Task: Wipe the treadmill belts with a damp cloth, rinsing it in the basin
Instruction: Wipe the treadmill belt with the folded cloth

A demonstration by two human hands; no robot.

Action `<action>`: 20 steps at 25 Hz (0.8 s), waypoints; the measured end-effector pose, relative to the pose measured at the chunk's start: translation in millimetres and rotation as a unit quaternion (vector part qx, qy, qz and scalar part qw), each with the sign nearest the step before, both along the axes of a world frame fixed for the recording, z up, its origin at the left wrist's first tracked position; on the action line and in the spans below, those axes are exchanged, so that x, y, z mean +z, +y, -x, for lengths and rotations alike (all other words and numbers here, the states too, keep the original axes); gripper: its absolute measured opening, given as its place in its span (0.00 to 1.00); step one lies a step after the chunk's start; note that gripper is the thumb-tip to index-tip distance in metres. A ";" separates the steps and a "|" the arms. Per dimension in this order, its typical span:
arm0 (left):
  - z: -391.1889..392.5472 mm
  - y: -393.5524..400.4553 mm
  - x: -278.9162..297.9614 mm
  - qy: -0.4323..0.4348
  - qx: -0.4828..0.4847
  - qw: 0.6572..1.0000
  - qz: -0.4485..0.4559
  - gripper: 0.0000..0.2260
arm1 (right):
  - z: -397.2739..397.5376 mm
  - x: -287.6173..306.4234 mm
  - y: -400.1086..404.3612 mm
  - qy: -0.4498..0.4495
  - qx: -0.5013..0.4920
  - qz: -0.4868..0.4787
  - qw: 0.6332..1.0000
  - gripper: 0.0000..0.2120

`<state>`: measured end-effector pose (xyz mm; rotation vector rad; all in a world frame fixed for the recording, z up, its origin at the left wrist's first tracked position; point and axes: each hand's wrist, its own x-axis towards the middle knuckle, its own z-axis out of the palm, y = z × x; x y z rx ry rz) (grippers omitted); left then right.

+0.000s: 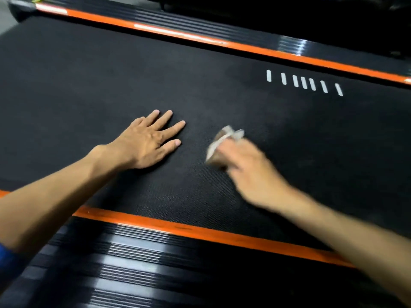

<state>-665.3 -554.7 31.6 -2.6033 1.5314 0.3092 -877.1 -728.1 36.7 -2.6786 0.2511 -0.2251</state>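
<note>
From the head camera, you look down on a black textured treadmill belt (89, 81) that fills most of the view. Your left hand (146, 143) lies flat on the belt, palm down, fingers straight and spread. Your right hand (246, 165), just to its right, is blurred; its fingers curl round a pale crumpled cloth (224, 138), which sticks out on the far side of the hand and sits on the belt. A row of short white marks (304, 82) shows on the belt, far right. An orange stripe (200, 232) and a ribbed black side rail (133, 263) edge the belt on the near side; another orange stripe (266, 52) runs along the far side.
</note>
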 end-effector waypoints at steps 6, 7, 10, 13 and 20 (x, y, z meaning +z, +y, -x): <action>-1.7 -1.0 0.1 -0.003 0.001 1.000 -0.002 0.33 | 16.7 0.2 29.4 0.040 0.198 -0.022 0.979 0.37; -1.5 -1.0 0.1 -0.001 0.000 1.000 -0.004 0.33 | 12.1 -4.2 6.2 0.038 0.161 -0.003 0.986 0.36; -0.4 -1.6 1.0 0.002 0.001 1.000 -0.003 0.33 | 5.0 -5.4 -94.0 -0.010 -0.014 0.022 1.000 0.30; -1.3 -1.9 0.3 0.011 0.002 1.000 -0.001 0.33 | 14.1 2.9 -165.2 0.018 -0.236 0.021 0.971 0.22; -4.7 0.6 -4.6 0.026 0.005 0.999 0.032 0.30 | 1.8 -3.5 27.5 0.000 0.153 0.036 0.988 0.28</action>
